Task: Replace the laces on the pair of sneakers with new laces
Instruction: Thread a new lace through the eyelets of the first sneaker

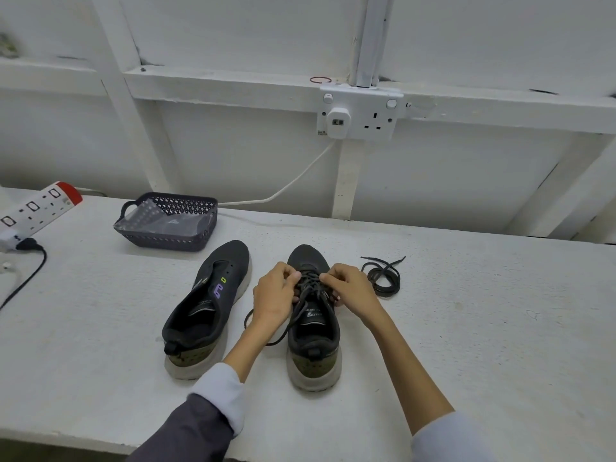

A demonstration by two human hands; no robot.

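Two dark grey sneakers stand on the white table, toes pointing away from me. The left sneaker [206, 305] has no lace in its eyelets. The right sneaker [313, 331] carries a dark lace [311, 288] threaded across its tongue, with loose ends trailing to the left by my wrist. My left hand [275, 296] pinches the lace at the upper left eyelets. My right hand [350, 290] pinches it on the right side. A loose coiled black lace [383, 276] lies on the table just right of the right sneaker.
A dark perforated basket [168, 221] holding clear plastic packaging sits behind the left sneaker. A white power strip [36, 208] with a black cable lies at the far left. A wall socket [358, 115] with a white cord is mounted above the table's back edge.
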